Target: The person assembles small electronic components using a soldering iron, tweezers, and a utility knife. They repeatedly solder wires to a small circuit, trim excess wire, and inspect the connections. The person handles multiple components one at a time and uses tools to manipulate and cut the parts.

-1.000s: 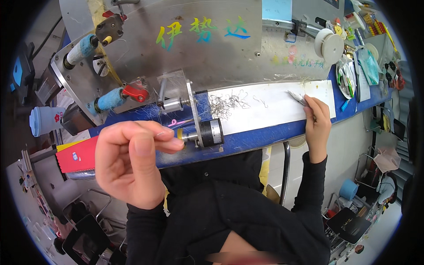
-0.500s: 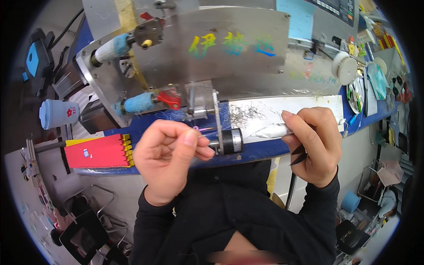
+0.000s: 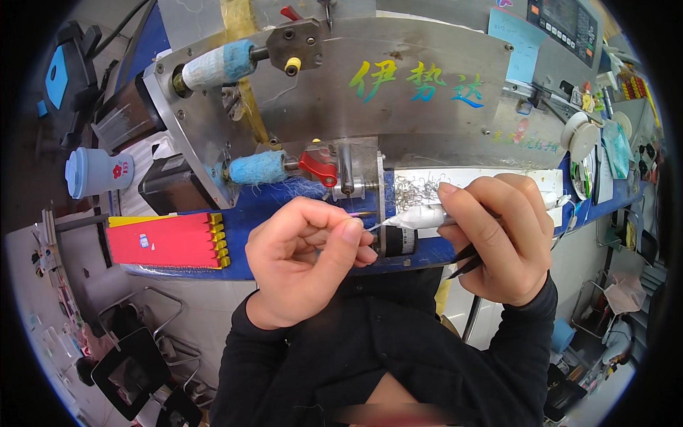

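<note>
My left hand (image 3: 306, 256) is closed in a pinch, thumb against forefinger, on something too small to make out. In my right hand (image 3: 501, 238) is a white tapered tube (image 3: 418, 217) with a thin pointed tip, held between thumb and fingers. The tip points left and reaches the fingertips of my left hand; whether it touches is hard to tell. Tucked in the palm of the same right hand is a black pointed tool (image 3: 466, 265), possibly tweezers. Behind the hands, a white sheet (image 3: 498, 181) bears many fine, curved dark pieces (image 3: 420, 188).
A metal machine (image 3: 313, 107) with blue-wrapped rollers (image 3: 256, 169), a red lever (image 3: 318, 169) and a black knob (image 3: 400, 240) stands behind my hands. Red and yellow notched boards (image 3: 167, 240) and a blue cup (image 3: 98, 173) are at left; white spools (image 3: 585, 139) at right.
The white tube in my right hand has moved left, bringing its tip to my left fingertips. My left hand keeps its pinch. The whole view has shifted a little.
</note>
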`<move>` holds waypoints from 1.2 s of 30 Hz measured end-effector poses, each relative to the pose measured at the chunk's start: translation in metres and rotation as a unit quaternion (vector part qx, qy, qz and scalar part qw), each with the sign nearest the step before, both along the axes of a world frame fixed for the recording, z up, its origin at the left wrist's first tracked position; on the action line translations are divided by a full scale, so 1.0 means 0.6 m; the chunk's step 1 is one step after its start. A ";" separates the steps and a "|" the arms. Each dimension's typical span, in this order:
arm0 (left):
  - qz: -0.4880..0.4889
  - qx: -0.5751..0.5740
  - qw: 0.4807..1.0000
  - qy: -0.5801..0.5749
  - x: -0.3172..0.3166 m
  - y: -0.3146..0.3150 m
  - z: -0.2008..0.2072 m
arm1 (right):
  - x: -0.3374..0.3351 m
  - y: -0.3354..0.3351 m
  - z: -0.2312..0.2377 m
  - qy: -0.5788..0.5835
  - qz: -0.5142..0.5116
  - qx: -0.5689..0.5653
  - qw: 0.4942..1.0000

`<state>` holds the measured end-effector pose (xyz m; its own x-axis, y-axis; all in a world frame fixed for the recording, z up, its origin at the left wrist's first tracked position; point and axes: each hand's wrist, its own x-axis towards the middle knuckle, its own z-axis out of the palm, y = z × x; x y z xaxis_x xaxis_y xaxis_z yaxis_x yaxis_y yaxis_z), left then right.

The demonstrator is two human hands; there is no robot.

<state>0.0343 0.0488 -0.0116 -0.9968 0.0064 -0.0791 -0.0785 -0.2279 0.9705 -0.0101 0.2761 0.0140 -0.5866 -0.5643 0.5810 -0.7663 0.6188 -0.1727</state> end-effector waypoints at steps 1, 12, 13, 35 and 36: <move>-0.002 -0.002 1.000 0.001 0.000 -0.001 0.000 | 0.000 -0.001 -0.001 0.002 -0.001 0.002 1.000; 0.000 0.017 1.000 0.002 0.001 0.001 -0.003 | 0.003 -0.001 -0.005 -0.017 -0.001 0.006 1.000; 0.000 0.013 1.000 0.003 0.001 0.001 -0.003 | 0.004 0.000 -0.004 -0.015 0.000 0.007 1.000; 0.021 0.006 0.999 0.037 0.003 0.033 -0.001 | 0.040 0.037 -0.032 -0.055 -0.054 -0.113 0.991; 0.027 0.020 0.999 0.037 0.004 0.032 0.000 | 0.035 0.031 -0.034 -0.041 -0.044 -0.113 0.992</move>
